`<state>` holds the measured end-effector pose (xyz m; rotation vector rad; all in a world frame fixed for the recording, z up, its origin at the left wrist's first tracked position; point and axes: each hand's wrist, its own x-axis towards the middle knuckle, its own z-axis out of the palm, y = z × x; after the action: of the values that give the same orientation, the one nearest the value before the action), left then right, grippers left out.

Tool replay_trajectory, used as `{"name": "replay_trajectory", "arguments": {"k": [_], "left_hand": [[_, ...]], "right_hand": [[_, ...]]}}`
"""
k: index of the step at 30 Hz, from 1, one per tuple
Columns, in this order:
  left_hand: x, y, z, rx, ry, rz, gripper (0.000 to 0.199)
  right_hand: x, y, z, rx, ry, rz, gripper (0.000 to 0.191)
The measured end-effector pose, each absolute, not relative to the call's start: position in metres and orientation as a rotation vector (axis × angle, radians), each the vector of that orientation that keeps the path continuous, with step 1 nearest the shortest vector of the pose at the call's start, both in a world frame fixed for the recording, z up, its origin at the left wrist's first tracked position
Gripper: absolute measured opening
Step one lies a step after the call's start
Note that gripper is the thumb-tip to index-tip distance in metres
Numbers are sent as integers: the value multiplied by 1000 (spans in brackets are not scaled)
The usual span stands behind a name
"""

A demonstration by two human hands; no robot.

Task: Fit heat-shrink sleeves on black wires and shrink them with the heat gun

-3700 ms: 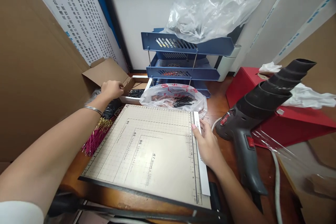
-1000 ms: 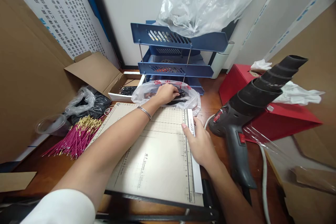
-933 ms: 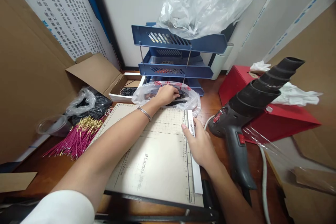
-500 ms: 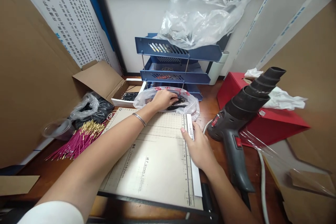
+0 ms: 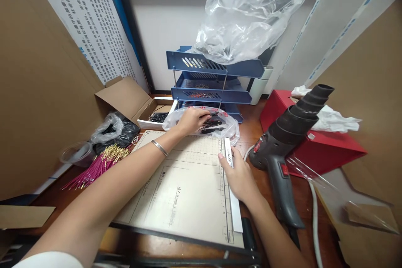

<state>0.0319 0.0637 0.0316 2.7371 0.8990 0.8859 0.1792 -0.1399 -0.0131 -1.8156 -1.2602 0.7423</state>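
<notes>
My left hand [image 5: 192, 120] reaches over a clear plastic bag [image 5: 169, 120] that holds black pieces [image 5: 213, 125]. Its fingers are pinched on a small black piece at the bag's opening. Below the bag lies a cream paper trimmer board [image 5: 194, 188] with printed rulers and size marks. My right hand [image 5: 237, 173] rests at the board's right edge, thumb on one side and fingers on the other side of a white strip [image 5: 235, 213] with print on it. The strip runs along the ruler, and the hand covers part of it.
Beyond the bag stands a blue tray rack [image 5: 210, 94] with a plastic bag [image 5: 241, 21] on top. A heat gun [image 5: 279, 167] and red tissue box [image 5: 329, 146] are right. Left are pink wires [image 5: 94, 171], a plastic cup [image 5: 77, 154] and an open box [image 5: 147, 123].
My left hand has lifted slightly from the black pieces, and a black piece now shows at its fingertips. The view has shifted a little. My right hand stays at the strip.
</notes>
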Motion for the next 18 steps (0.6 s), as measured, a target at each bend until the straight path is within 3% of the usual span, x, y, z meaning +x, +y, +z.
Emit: {"name": "replay_trajectory", "arguments": {"k": [5, 12, 18], "left_hand": [[10, 30, 46, 2518, 842, 1183, 18], [-33, -24, 35, 2385, 790, 1071, 17], [-41, -25, 16, 2424, 814, 851, 15]], "right_hand": [[181, -138, -16, -1822, -1259, 733, 63], [181, -140, -15, -1839, -1247, 752, 65], [180, -142, -14, -1803, -1242, 754, 64]]}}
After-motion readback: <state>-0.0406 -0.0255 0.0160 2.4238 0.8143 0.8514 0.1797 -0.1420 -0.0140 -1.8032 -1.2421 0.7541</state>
